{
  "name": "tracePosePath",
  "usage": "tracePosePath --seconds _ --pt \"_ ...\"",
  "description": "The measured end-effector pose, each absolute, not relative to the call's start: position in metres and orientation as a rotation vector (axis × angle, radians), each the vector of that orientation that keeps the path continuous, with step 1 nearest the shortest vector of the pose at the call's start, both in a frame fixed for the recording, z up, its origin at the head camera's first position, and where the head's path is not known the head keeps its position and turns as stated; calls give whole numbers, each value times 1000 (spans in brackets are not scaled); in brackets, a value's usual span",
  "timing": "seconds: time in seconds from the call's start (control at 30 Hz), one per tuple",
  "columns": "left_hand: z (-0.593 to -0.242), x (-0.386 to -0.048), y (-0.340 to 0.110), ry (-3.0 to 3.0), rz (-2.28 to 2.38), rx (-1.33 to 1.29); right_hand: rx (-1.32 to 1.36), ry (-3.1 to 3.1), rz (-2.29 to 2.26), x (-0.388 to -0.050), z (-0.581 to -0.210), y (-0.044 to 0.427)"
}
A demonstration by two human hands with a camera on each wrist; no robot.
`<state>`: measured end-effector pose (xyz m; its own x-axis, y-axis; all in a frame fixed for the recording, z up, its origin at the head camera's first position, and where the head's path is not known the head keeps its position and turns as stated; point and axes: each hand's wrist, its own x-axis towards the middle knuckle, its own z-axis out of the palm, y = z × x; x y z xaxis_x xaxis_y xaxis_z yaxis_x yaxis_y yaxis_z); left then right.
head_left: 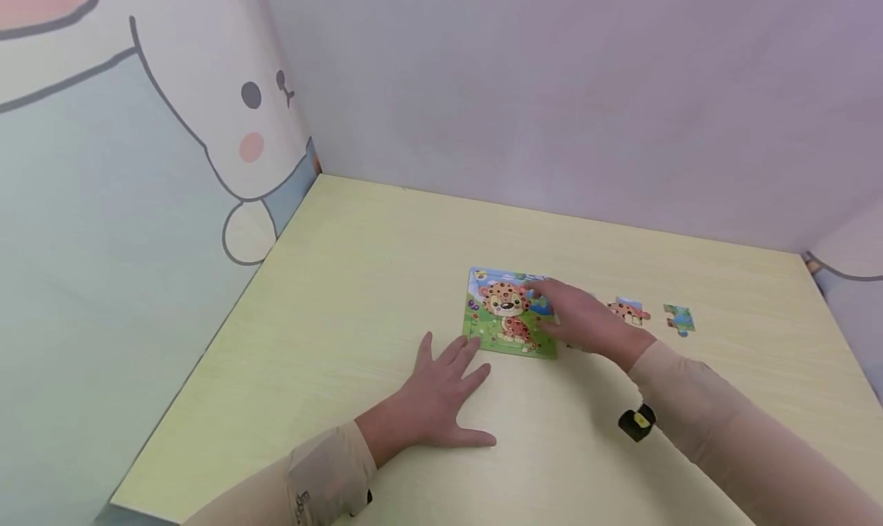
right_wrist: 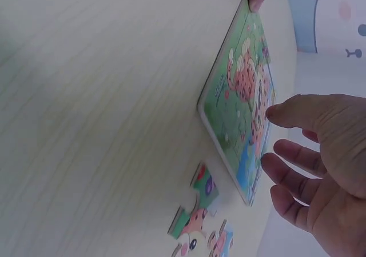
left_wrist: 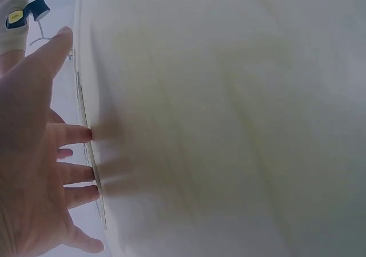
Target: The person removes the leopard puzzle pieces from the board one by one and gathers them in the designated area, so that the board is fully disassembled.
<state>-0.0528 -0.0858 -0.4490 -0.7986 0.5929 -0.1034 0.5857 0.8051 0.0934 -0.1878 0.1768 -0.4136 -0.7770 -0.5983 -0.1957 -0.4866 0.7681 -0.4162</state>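
A square jigsaw board [head_left: 507, 315] with a spotted leopard cub on a green and blue scene lies flat on the table. My left hand [head_left: 436, 397] has its fingers spread, its fingertips touching the board's near left corner. Over the board's right side reaches my right hand [head_left: 588, 317], thumb and fingers loosely bent. In the right wrist view its thumb [right_wrist: 283, 113] and fingertips are at the board's surface, and no piece shows between them. That hand hides the board's right part.
Loose jigsaw pieces lie right of the board: one with spotted orange [head_left: 626, 310], another blue-green [head_left: 681, 320], others partly behind the right hand. The pale table [head_left: 331, 296] meets a plain wall [head_left: 552, 89] behind and a cartoon-printed wall [head_left: 103, 242] at left.
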Motion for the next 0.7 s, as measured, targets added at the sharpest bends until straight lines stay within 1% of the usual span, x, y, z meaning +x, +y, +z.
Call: tracePosePath --seconds 0.27,0.7 --pt "-446 -52 -85 2853 74 936 -862 2668 -404 -192 -422 149" --pt "-444 -50 -83 2833 32 906 -816 2599 -359 -196 -415 140"
